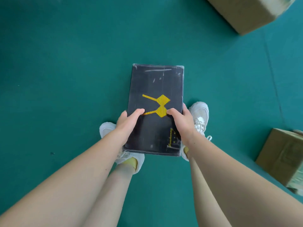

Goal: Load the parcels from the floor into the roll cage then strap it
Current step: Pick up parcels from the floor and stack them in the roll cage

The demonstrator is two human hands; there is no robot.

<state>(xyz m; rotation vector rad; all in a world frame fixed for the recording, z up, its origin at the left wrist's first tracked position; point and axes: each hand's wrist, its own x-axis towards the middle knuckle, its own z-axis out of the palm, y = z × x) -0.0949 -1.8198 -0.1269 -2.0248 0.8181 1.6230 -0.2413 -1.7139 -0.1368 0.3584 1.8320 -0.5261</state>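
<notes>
While the green floor (65,63) fills the view, a large cardboard box (249,12) lies at the upper right corner and a smaller cardboard box (282,158) at the right edge, both well apart from the person. A black parcel (155,82) with a yellow emblem is held above the feet. The left hand (129,122) grips its left edge and the right hand (180,122) its right edge, thumbs on the top face, fingers mostly hidden round the sides. White sneakers (200,113) show beneath it.
</notes>
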